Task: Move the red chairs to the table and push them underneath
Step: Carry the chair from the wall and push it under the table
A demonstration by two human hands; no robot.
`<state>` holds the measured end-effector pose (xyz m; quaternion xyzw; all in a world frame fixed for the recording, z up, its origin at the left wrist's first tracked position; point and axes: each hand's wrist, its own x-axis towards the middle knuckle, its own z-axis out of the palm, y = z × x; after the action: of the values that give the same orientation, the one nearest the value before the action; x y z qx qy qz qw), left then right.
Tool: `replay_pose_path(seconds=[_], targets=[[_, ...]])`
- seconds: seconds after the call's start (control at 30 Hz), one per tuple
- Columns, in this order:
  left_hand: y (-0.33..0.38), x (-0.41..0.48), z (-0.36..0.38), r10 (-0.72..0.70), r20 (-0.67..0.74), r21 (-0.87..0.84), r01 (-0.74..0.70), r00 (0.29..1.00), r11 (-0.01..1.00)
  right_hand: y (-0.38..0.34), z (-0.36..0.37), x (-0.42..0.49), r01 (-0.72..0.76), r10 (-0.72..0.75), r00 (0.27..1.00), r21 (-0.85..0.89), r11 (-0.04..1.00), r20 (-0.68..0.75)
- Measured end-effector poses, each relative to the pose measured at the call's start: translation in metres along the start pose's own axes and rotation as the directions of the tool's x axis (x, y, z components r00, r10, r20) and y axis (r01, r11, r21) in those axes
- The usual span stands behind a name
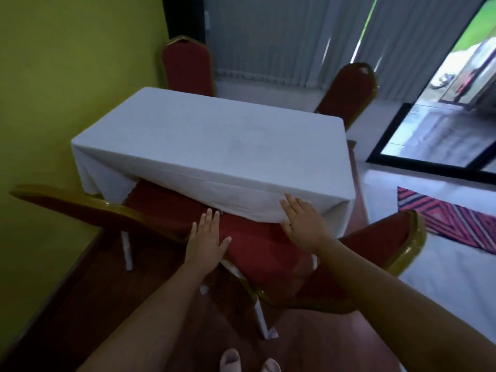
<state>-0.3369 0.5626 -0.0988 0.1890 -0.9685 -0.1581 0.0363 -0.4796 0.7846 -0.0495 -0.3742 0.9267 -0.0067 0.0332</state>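
A table under a white cloth (209, 140) fills the middle of the view. Two red chairs with gold frames stand at its near side. The left chair (80, 208) has its backrest toward the yellow wall and its seat partly under the cloth. The right chair (268, 256) has its seat at the cloth's hem and its backrest (381, 240) out to the right. My left hand (208, 237) lies flat on the red seat, fingers apart. My right hand (303, 221) rests flat on the hanging hem of the cloth. Two more red chairs, one far left (188, 68) and one far right (346, 92), stand at the far side.
A yellow wall (67, 76) runs close along the left. Grey curtains (281, 36) hang behind the table. An open doorway with a black frame (389, 135) is at the right, with a striped red rug (445, 218) on the pale floor. My slippered feet (247, 361) show at the bottom.
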Motion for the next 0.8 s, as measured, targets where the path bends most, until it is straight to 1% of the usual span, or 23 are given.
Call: replay_pose_path(seconds=[0.07,0.13,0.23,0.33,0.4,0.43,0.5,0.57,0.63,0.73,0.8], targets=[[0.034,0.007,0.012,0.075,0.036,0.003,-0.075,0.997,0.997,0.03,-0.005,-0.019,-0.092,0.092,0.996,-0.011,0.996,0.002],[0.07,0.013,0.023,0.136,0.037,-0.031,-0.135,0.99,0.99,0.061,-0.011,-0.038,-0.157,0.156,0.987,-0.056,0.986,-0.026],[0.127,0.013,0.035,0.195,0.04,-0.122,-0.189,0.98,0.974,0.11,-0.027,-0.061,-0.224,0.219,0.972,-0.058,0.973,-0.084],[0.18,-0.001,0.047,0.273,0.051,-0.164,-0.262,0.961,0.951,0.155,-0.038,-0.078,-0.29,0.282,0.951,-0.055,0.955,-0.128],[0.21,-0.008,0.053,0.302,0.037,-0.189,-0.29,0.953,0.938,0.179,-0.042,-0.086,-0.316,0.31,0.94,-0.02,0.949,-0.144],[0.225,-0.01,0.056,0.301,0.026,-0.208,-0.29,0.953,0.934,0.188,-0.042,-0.089,-0.308,0.306,0.94,0.012,0.951,-0.153],[0.254,-0.018,0.064,0.287,0.008,-0.258,-0.275,0.958,0.926,0.204,-0.043,-0.092,-0.239,0.246,0.954,0.06,0.969,-0.17],[0.284,-0.026,0.072,0.269,-0.022,-0.33,-0.261,0.963,0.907,0.216,-0.042,-0.094,-0.159,0.166,0.968,0.054,0.986,-0.187],[0.311,-0.034,0.079,0.264,-0.055,-0.402,-0.264,0.963,0.877,0.232,-0.041,-0.1,-0.109,0.119,0.974,0.063,0.992,-0.192],[0.327,-0.04,0.082,0.204,-0.111,-0.445,-0.232,0.973,0.865,0.254,-0.029,-0.12,-0.083,0.099,0.978,0.095,0.992,-0.183],[0.328,-0.043,0.081,0.176,-0.129,-0.409,-0.215,0.976,0.887,0.258,-0.017,-0.132,-0.093,0.136,0.971,0.209,0.974,-0.199]])
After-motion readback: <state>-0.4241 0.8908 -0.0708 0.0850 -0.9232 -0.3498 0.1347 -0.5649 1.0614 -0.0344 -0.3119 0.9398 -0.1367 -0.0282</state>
